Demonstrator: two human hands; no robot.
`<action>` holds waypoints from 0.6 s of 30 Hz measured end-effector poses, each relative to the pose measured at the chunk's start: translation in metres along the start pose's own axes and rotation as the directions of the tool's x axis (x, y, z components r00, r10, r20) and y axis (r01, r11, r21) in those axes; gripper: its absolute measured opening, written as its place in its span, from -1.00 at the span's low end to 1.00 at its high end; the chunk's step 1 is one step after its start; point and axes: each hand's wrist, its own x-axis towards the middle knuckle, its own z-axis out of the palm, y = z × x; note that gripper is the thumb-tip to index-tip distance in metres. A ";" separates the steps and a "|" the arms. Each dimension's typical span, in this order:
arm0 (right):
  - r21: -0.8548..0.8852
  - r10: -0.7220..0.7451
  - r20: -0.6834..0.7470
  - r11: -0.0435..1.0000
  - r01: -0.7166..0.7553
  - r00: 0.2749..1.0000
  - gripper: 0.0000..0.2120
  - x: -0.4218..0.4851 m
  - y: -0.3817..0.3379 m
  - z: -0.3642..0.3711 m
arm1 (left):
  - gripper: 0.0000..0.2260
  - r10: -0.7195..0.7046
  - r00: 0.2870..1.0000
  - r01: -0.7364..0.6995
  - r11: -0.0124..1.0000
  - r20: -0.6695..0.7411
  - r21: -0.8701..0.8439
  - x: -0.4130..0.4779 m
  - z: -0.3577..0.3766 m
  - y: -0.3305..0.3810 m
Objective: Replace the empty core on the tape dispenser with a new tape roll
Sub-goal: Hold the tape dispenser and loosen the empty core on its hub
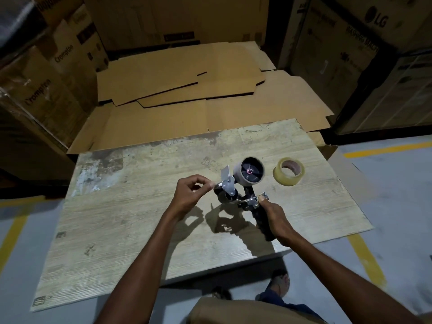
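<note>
Gripping dispenser (243, 195) handle (264, 228) in right hand (274, 220), pinching its front end with left hand (187, 195); leaving empty core (238, 170) mounted, new roll (280, 178) untouched on table (140, 218).

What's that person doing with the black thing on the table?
A person is working on a tape dispenser over a worn table. The right hand holds its black handle, and the left hand pinches at its front end, by the metal flap. The core on its wheel looks empty and has not been taken off yet. A new tape roll lies on the table beside it, untouched.
</note>
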 end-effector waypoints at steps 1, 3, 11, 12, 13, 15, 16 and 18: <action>0.016 -0.001 0.033 1.000 0.000 0.999 -0.33 -0.001 -0.002 -0.002 | -0.93 -0.001 1.000 0.000 1.000 -0.015 -0.031 0.002 -0.001 0.004; 0.032 -0.010 0.109 0.999 0.007 0.994 -0.24 0.000 -0.003 -0.007 | -0.88 -0.001 1.000 0.001 0.999 -0.010 -0.040 0.009 -0.001 0.017; -0.033 -0.088 0.183 0.995 0.095 0.979 -0.41 0.003 -0.001 -0.012 | -0.46 -0.135 0.927 0.109 0.990 0.351 0.093 0.030 0.009 0.057; -0.047 -0.115 0.165 0.991 0.125 0.980 -0.43 0.003 -0.001 -0.013 | -0.44 -0.134 0.931 0.112 0.990 0.340 0.082 0.029 0.010 0.056; -0.078 -0.159 0.146 0.982 0.172 0.976 -0.44 0.003 -0.002 -0.012 | -0.45 -0.123 0.939 0.109 0.992 0.322 0.061 0.028 0.011 0.053; -0.179 -0.233 0.114 0.951 0.251 0.966 -0.47 0.004 -0.002 -0.012 | -0.47 -0.105 0.949 0.101 0.995 0.296 0.029 0.027 0.011 0.046; -0.223 -0.251 0.098 0.937 0.267 0.963 -0.47 0.005 -0.002 -0.012 | -0.46 -0.102 0.954 0.101 0.995 0.284 0.017 0.026 0.011 0.042; -0.307 -0.285 0.083 0.904 0.297 0.955 -0.48 0.008 -0.002 -0.013 | -0.43 -0.108 0.960 0.111 0.994 0.260 0.002 0.027 0.013 0.036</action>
